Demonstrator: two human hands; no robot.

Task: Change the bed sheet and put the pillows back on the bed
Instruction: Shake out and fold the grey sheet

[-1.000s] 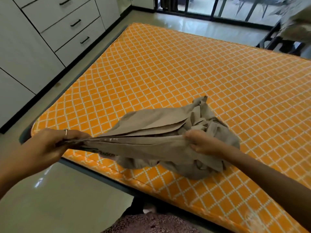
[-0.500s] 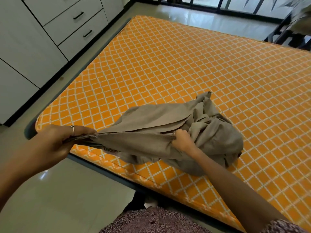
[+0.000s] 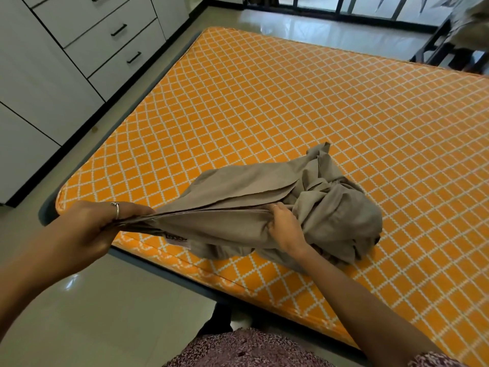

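bed sheet (image 3: 317, 207) bunched on mattress (image 3: 291, 107) near its front edge, drawers (image 3: 111, 35) left of mattress

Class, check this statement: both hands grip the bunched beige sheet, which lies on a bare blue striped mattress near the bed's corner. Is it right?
One detail is wrong. The head view shows the mattress is orange with a white diamond lattice, not blue striped. The rest holds: the left hand and right hand both grip the bunched beige sheet near the bed's corner.
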